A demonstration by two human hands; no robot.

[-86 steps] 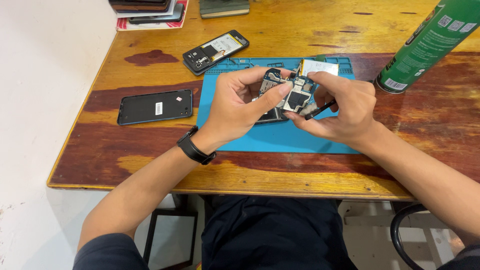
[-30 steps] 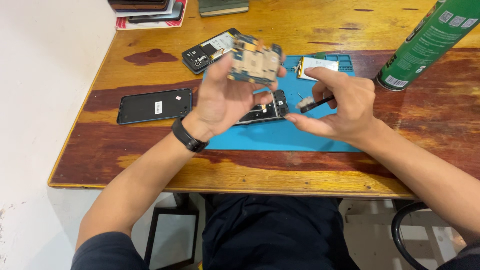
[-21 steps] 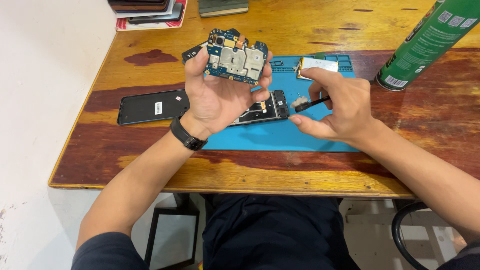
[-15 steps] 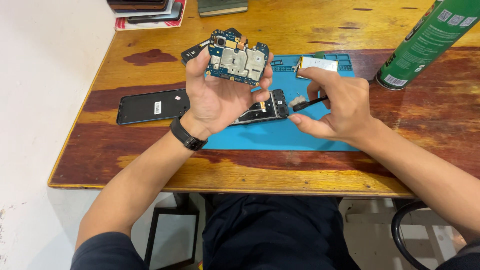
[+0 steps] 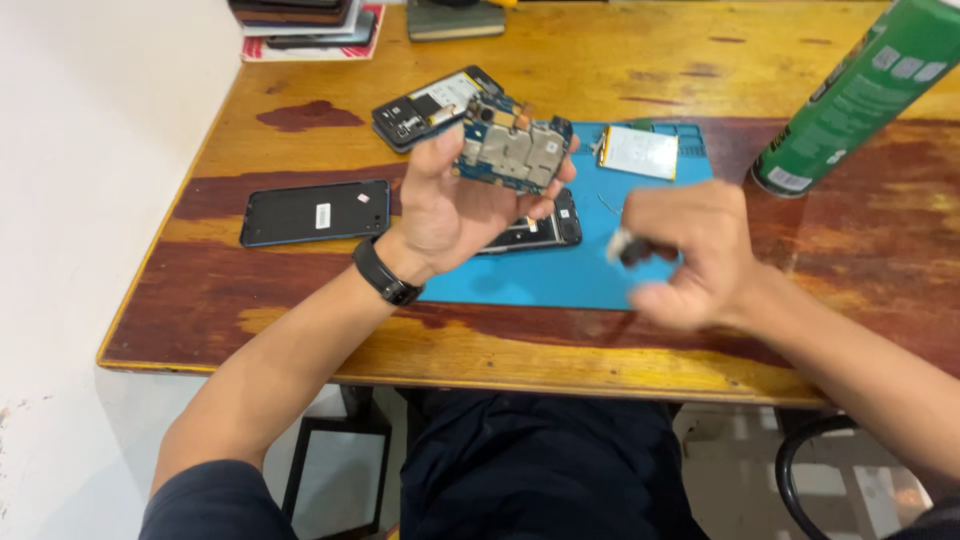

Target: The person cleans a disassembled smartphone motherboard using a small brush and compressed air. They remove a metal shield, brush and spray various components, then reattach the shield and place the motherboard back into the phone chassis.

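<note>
My left hand holds a blue phone circuit board up above the blue work mat, fingers gripping its edges. Under that hand lies an opened phone frame on the mat. My right hand is blurred, low over the mat's right side, with its fingers closed on a small dark tool. A flat white phone battery rests at the mat's far right corner.
A black phone back cover lies left of the mat, and another opened phone sits behind the board. A green spray can stands at the right. Stacked books or devices lie at the far edge of the wooden table.
My left hand lifted the circuit board out of the phone frame and turned it up. My right hand has just pulled back toward me with the tool, now blurred.
</note>
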